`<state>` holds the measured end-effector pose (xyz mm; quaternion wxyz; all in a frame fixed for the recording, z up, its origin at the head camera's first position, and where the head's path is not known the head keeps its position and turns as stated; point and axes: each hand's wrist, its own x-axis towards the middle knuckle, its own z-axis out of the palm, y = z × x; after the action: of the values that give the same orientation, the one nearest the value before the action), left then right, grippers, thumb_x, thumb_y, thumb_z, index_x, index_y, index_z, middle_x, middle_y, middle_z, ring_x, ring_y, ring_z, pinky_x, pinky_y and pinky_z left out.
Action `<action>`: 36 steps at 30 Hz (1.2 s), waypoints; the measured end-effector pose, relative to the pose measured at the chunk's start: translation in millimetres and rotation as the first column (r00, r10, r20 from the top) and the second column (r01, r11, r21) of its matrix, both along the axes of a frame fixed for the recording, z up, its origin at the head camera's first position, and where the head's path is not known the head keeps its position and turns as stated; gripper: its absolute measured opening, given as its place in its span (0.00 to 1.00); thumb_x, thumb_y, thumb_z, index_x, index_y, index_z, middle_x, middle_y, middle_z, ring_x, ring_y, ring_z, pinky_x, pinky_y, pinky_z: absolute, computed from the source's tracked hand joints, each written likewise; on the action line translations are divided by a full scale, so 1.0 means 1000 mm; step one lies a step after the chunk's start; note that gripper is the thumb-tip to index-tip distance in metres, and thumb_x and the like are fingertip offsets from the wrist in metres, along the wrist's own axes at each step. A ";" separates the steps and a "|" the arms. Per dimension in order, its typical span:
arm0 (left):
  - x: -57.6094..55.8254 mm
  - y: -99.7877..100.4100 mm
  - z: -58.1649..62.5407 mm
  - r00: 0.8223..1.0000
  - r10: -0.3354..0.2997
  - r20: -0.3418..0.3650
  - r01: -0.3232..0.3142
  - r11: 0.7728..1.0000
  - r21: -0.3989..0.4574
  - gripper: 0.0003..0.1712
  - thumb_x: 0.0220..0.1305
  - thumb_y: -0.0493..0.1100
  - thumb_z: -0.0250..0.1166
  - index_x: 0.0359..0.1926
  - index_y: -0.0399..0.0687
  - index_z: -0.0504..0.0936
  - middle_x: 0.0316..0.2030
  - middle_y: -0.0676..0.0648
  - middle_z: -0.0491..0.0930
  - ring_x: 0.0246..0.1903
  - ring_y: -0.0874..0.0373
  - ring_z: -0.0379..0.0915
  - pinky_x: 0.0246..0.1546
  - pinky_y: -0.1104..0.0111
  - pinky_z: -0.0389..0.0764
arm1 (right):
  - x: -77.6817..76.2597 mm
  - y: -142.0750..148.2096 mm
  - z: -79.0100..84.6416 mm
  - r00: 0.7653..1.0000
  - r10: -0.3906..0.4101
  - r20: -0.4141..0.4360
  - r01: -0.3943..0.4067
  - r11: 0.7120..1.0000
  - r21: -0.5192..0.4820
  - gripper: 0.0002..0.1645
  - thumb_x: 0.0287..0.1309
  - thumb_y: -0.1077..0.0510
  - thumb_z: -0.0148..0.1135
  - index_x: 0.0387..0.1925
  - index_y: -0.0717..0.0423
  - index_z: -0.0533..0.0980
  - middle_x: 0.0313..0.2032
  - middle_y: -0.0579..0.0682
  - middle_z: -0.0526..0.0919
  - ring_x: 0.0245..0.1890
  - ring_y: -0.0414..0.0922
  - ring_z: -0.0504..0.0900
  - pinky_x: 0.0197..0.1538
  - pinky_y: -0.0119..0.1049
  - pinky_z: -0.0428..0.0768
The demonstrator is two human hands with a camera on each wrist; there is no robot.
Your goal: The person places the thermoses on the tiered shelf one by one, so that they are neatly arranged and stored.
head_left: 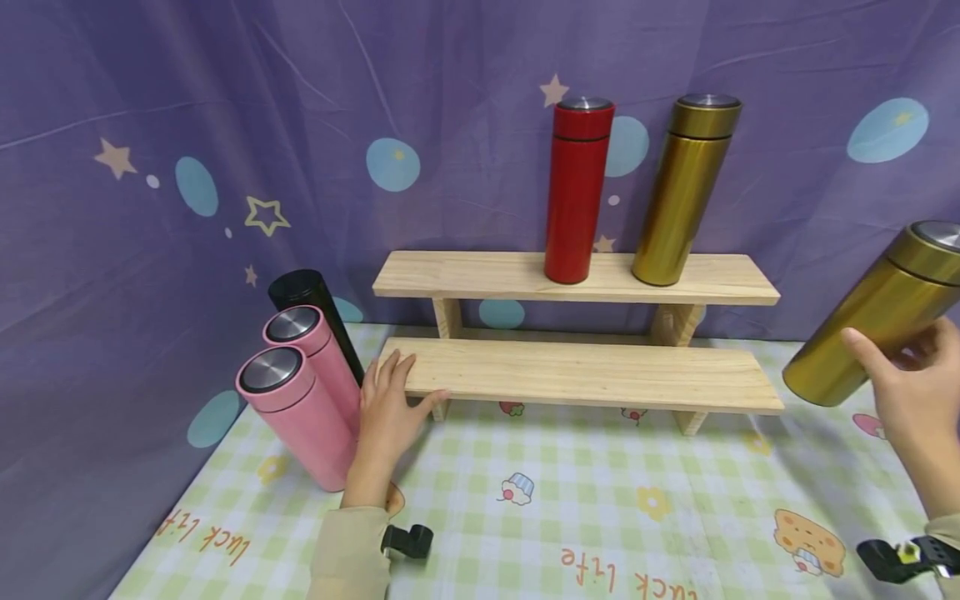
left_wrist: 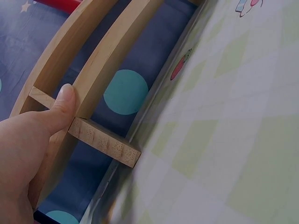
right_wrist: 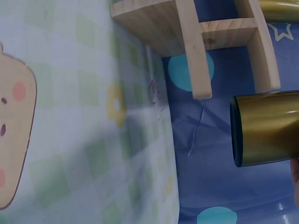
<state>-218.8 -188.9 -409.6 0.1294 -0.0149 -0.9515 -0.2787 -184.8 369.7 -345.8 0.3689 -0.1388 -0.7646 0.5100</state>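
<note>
My right hand (head_left: 918, 400) holds a gold thermos bottle (head_left: 870, 317) above the tablecloth, off the right end of a two-tier wooden shelf (head_left: 585, 371). The bottle tilts, its silver-topped lid leaning right; its base shows in the right wrist view (right_wrist: 261, 130). At the lower tier's left end rests my left hand (head_left: 390, 412), fingers over the board and thumb along its front edge. A red thermos bottle (head_left: 577, 200) and another gold thermos bottle (head_left: 684, 200) stand on the upper tier.
Two pink thermos bottles (head_left: 315, 425) and a black one (head_left: 333, 321) stand left of the shelf, close beside my left hand. A checked tablecloth (head_left: 585, 483) covers the table. Behind hangs a purple curtain (head_left: 465, 100) with stars and blue ovals.
</note>
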 end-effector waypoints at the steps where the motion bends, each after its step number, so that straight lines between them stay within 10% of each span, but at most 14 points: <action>1: 0.000 0.000 0.000 1.000 -0.001 0.000 0.001 1.000 0.000 0.49 0.60 0.66 0.66 0.74 0.47 0.63 0.75 0.41 0.50 0.75 0.39 0.31 0.71 0.42 0.38 | 0.000 -0.001 0.001 1.000 0.003 -0.012 -0.003 1.000 -0.001 0.34 0.58 0.64 0.68 0.64 0.45 0.68 0.45 0.32 0.73 0.42 0.27 0.73 0.45 0.13 0.70; 14: -0.002 -0.001 -0.002 1.000 0.002 0.005 -0.002 1.000 -0.006 0.49 0.60 0.67 0.66 0.74 0.47 0.62 0.76 0.42 0.50 0.75 0.40 0.30 0.71 0.42 0.37 | 0.000 -0.026 0.008 0.978 0.026 -0.209 -0.034 0.999 -0.037 0.35 0.52 0.71 0.69 0.62 0.55 0.72 0.46 0.41 0.78 0.43 0.33 0.77 0.46 0.18 0.73; 36: -0.001 -0.001 -0.001 1.000 0.002 0.002 -0.002 1.000 -0.007 0.49 0.60 0.67 0.66 0.73 0.47 0.63 0.76 0.41 0.50 0.75 0.39 0.31 0.71 0.42 0.38 | 0.002 -0.069 0.014 0.929 0.209 -0.306 -0.207 0.977 0.041 0.32 0.52 0.73 0.66 0.60 0.58 0.73 0.45 0.44 0.80 0.44 0.38 0.79 0.46 0.23 0.73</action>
<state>-219.5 -189.6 -410.6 0.1286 -0.0139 -0.9527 -0.2752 -182.7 300.7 -331.8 0.4279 0.0257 -0.7100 0.5587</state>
